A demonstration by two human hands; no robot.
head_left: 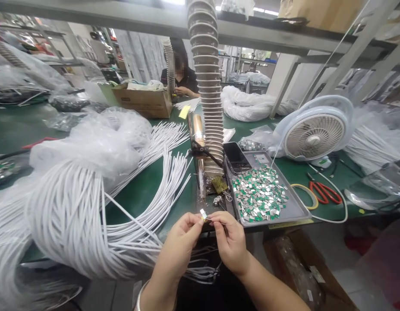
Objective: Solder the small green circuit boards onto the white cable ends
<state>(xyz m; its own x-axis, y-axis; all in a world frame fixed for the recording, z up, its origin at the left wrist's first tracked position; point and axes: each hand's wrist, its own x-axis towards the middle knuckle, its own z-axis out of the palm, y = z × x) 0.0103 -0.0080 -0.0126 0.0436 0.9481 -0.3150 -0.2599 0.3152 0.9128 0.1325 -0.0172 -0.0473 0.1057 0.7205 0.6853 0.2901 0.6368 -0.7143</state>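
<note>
My left hand (pixel 186 231) is closed in a pinch on a small metal-cased connector (pixel 203 214). My right hand (pixel 230 237) pinches a thin wire (pixel 210 219) whose end meets the connector between the two hands; whether they are joined is too small to tell. Just beyond my fingers stands a soldering stand with a yellowish sponge (pixel 219 185). To the right, a grey tray (pixel 300 206) holds a heap of similar connectors with green boards (pixel 259 190). A large bundle of white cables (pixel 73 211) lies left of my left hand, some ends passing below my wrists.
A ribbed extraction hose (pixel 206 77) hangs over the bench's middle. A phone (pixel 237 157) rests on the tray's corner. Right of it are a tape roll (pixel 308 196), red-handled pliers (pixel 325 192) and a fan (pixel 314 134). Across the bench, a co-worker (pixel 182 80) sits behind a cardboard box (pixel 143 100).
</note>
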